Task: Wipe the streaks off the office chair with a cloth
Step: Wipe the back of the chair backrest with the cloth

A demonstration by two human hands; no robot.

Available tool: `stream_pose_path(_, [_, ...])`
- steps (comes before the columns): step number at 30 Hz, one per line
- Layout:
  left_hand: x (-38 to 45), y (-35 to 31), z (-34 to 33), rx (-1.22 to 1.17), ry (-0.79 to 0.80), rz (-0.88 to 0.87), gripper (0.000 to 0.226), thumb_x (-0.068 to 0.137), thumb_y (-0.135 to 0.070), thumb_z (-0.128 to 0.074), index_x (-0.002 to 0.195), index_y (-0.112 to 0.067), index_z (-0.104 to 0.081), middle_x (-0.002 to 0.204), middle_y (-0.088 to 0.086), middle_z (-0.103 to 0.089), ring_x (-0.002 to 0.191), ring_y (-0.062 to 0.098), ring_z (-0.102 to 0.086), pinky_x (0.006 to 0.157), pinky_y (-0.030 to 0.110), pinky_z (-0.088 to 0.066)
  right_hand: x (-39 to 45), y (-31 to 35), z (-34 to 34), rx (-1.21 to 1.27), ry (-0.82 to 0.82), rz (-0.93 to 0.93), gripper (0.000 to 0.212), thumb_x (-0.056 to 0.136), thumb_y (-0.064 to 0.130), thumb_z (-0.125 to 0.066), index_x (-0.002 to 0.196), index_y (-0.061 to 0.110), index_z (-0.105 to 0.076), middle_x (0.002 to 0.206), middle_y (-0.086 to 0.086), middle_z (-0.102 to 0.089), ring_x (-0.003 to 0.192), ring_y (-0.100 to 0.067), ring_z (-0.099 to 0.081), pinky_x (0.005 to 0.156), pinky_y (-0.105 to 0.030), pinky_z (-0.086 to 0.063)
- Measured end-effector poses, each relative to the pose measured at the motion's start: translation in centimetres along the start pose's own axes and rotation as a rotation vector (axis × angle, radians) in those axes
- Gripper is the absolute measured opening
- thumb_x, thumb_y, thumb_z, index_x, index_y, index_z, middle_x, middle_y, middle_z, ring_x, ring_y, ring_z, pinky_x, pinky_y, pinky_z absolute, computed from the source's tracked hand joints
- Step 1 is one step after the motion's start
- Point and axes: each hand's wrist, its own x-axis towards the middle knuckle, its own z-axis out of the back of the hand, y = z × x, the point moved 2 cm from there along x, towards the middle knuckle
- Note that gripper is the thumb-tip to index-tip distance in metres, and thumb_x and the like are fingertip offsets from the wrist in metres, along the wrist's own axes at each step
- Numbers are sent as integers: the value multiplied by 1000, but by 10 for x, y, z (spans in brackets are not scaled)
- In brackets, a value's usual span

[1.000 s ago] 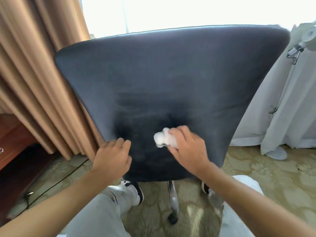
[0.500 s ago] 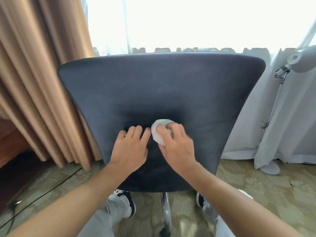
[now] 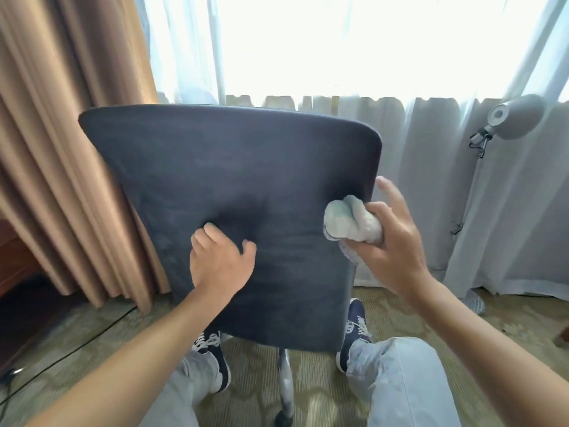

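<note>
Bright curtains [image 3: 354, 57] are backing the chair [image 3: 234, 186]; left hand [image 3: 220, 260] is bracing it, fingers relaxed, while right hand [image 3: 389, 241] is gripping the bunched cloth [image 3: 348, 221] at its edge. Wiping looks midway; pressing back onto the fabric probably comes next.

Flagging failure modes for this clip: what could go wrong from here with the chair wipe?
1. The right hand holds the balled pale cloth at the right edge of the dark grey fabric chair back; the next stroke may slip off the edge.
2. The left hand presses the back while the chair stands on a wheeled base; it could roll or swivel away.
3. The grey floor lamp stands close on the right; a wide swing might hit it.
</note>
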Motion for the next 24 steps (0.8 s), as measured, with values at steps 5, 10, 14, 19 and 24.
stream_pose_path(5, [-59,-51,14,-30,-152,-374,103,89,-50,-67,161,-1,-12,169,25,-16,154,42,-28,120,55,-38,-5,35,-28,292,-25,-167,29,72,17,-86,87,11,-62,102,6,-66,84,-22,-61,67,-41,-53])
stream_pose_path(10, [-81,-71,15,-3,-187,-441,114,82,-71,-48,162,-2,-7,172,21,-13,160,37,-17,122,58,-33,-7,61,-33,556,98,-213,33,70,8,-78,99,20,-69,102,11,-73,86,-14,-68,71,-33,-58])
stream_pose_path(14, [-79,-55,7,-24,-162,-348,115,87,-77,-48,164,-3,-5,174,19,-5,161,35,-9,125,58,-29,-2,47,-19,735,243,-264,43,64,5,-77,87,40,-66,111,16,-72,87,-10,-68,72,-28,-56])
stream_pose_path(19, [-83,-66,-13,-113,-70,-296,126,81,-73,-63,164,-10,7,173,18,11,162,36,2,127,57,-25,2,47,-19,834,287,-305,31,60,1,-74,72,22,-54,76,22,-63,67,-7,-56,60,-22,-48])
stream_pose_path(24, [-83,-93,-37,-160,-53,-149,146,80,-54,-82,155,-10,36,168,20,30,158,43,17,129,53,-20,1,53,-17,825,254,-308,35,60,5,-74,71,36,-63,76,18,-61,70,-9,-57,64,-27,-48])
